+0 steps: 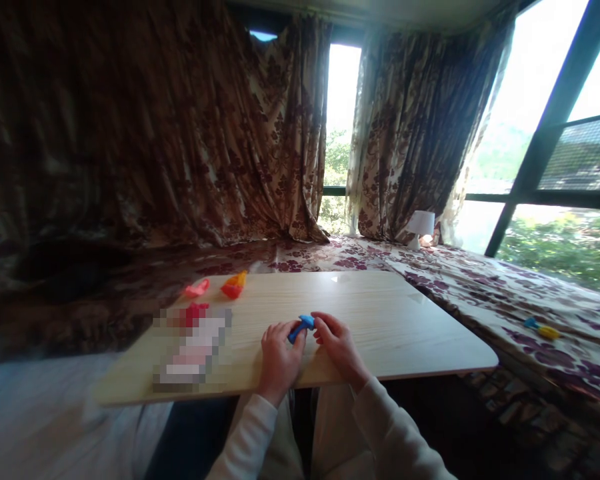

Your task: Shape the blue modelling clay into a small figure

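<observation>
A small blue balloon (301,327) is pinched between both my hands above the near middle of a light wooden table (380,313). My left hand (279,357) grips its lower end with curled fingers. My right hand (336,347) holds its upper end between fingertips. Further back on the left of the table lie a pink balloon (197,289) and an orange balloon (235,285). A red balloon (195,312) rests beside a blurred-out patch.
Patterned curtains (180,133) hang behind the table, with bright windows (555,133) at the right. A flower-print covered ledge (480,280) runs along the back and right; a small white lamp (420,227) and a blue-and-yellow item (543,328) sit on it.
</observation>
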`<control>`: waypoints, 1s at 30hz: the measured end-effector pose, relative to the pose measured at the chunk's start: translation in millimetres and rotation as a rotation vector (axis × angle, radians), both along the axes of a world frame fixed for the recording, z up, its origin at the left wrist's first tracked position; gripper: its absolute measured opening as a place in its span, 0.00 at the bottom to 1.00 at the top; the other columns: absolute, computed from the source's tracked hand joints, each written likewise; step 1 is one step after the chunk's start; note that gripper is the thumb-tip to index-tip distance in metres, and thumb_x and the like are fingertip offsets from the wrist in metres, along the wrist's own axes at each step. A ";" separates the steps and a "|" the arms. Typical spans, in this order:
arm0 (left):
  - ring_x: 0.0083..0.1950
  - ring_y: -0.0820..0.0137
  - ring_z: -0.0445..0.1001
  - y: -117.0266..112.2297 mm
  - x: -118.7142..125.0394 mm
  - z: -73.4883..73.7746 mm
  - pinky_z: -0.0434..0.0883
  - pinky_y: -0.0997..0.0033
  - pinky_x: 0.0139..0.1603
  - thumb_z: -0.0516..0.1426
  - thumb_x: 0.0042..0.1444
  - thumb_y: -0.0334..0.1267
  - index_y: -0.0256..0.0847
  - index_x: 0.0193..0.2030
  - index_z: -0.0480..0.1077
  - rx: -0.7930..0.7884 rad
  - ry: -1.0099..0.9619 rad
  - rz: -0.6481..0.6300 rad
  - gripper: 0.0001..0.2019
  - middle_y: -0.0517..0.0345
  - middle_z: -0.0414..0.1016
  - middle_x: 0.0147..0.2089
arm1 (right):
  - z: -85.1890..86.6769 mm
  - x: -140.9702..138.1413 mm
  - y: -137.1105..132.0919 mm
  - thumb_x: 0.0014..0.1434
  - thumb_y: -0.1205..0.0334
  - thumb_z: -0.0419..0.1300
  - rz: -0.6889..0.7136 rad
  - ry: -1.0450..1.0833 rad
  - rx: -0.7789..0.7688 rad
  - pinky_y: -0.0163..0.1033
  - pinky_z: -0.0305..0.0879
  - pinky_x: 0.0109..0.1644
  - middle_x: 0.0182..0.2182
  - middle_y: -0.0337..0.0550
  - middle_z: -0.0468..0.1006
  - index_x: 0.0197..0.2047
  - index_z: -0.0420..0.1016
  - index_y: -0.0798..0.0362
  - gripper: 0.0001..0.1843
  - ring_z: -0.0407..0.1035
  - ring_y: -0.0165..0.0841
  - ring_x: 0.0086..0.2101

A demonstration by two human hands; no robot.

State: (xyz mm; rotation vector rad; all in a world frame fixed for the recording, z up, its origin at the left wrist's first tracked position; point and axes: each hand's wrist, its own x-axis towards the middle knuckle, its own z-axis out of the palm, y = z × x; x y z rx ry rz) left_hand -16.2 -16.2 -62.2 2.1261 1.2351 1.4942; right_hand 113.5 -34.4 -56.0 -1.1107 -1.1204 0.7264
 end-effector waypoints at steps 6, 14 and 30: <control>0.43 0.63 0.72 1.6 -0.1 -0.7 0.68 0.58 0.49 0.54 0.57 0.38 0.40 0.41 0.74 0.001 0.008 -0.009 0.10 0.52 0.77 0.38 | -0.9 0.2 0.6 0.49 0.42 0.60 0.013 -0.027 -0.005 0.36 0.66 0.28 0.27 0.45 0.76 0.34 0.78 0.56 0.24 0.69 0.33 0.26; 0.43 0.63 0.72 0.8 0.6 -0.5 0.68 0.57 0.49 0.57 0.52 0.35 0.39 0.38 0.74 -0.029 -0.043 0.009 0.08 0.52 0.77 0.39 | -1.5 -0.1 0.4 0.50 0.44 0.60 0.018 -0.022 0.002 0.36 0.66 0.28 0.28 0.45 0.76 0.38 0.77 0.57 0.24 0.69 0.33 0.28; 0.42 0.64 0.72 1.8 0.6 -3.0 0.68 0.59 0.48 0.59 0.48 0.31 0.41 0.36 0.73 -0.014 -0.034 0.046 0.08 0.55 0.77 0.37 | -0.9 -1.3 -0.7 0.48 0.43 0.61 -0.023 -0.029 0.002 0.36 0.67 0.27 0.27 0.45 0.77 0.33 0.77 0.56 0.22 0.69 0.34 0.28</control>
